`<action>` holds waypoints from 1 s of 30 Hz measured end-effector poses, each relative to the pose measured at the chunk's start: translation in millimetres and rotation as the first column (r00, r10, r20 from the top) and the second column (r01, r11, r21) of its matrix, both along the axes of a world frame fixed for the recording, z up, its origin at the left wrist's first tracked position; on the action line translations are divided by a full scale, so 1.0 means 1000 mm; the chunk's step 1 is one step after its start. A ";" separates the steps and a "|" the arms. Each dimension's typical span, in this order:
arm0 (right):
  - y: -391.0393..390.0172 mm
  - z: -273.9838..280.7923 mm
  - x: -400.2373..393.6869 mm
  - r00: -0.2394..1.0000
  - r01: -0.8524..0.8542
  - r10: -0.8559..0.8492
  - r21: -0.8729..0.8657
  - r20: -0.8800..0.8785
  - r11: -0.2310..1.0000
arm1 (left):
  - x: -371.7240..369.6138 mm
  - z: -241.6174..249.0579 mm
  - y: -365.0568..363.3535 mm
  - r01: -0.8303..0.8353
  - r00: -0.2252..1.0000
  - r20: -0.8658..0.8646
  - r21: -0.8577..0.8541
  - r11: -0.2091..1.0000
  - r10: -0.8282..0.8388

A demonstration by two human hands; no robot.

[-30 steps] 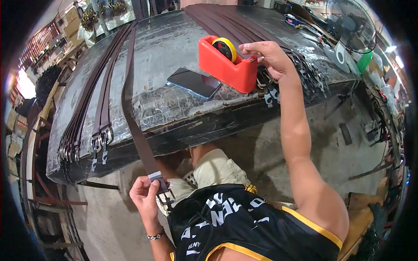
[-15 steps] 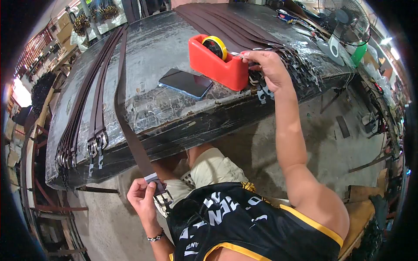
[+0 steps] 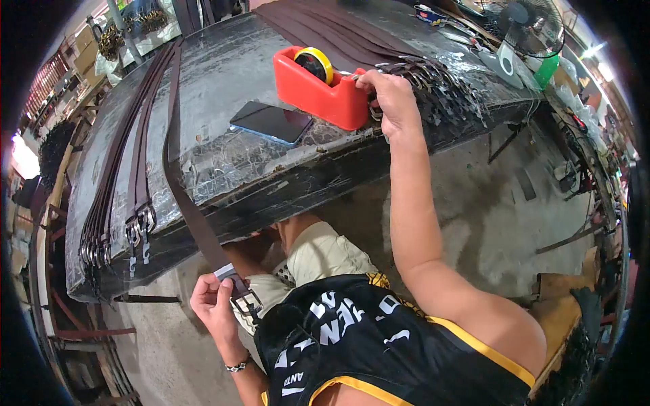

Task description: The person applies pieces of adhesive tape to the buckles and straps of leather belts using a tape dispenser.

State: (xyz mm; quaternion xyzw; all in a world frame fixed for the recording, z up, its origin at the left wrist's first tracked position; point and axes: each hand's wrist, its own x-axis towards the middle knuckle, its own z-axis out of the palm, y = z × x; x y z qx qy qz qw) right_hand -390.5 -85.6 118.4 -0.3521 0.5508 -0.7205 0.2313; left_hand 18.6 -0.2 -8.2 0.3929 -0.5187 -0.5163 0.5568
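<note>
My left hand [image 3: 214, 306] pinches a dark brown belt [image 3: 196, 227] close to its metal buckle [image 3: 247, 302], with a pale strip lying across the strap by my thumb. From there the belt runs up over the table edge and along the tabletop. My right hand [image 3: 394, 101] is at the front end of a red tape dispenser [image 3: 321, 95], its fingertips pinched at the end of the tape; the tape end itself is mostly hidden. A yellow-cored tape roll [image 3: 314, 65] sits in the dispenser.
A dark phone [image 3: 272, 122] lies on the worn black table [image 3: 223, 74], left of the dispenser. Several buckled belts [image 3: 122, 155] hang over the left edge. More belts [image 3: 338, 30] with a heap of buckles [image 3: 437, 88] lie behind. A fan [image 3: 521, 27] stands at the far right.
The whole view has shifted slightly, so the table and dispenser appear further left and higher. My right fingers look more curled at the dispenser's front. My left hand still holds the belt.
</note>
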 end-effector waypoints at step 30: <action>-0.013 -0.014 -0.012 1.000 -0.026 0.026 0.047 0.016 0.999 | -0.004 0.000 -0.001 -0.016 1.000 0.014 0.010 1.000 0.016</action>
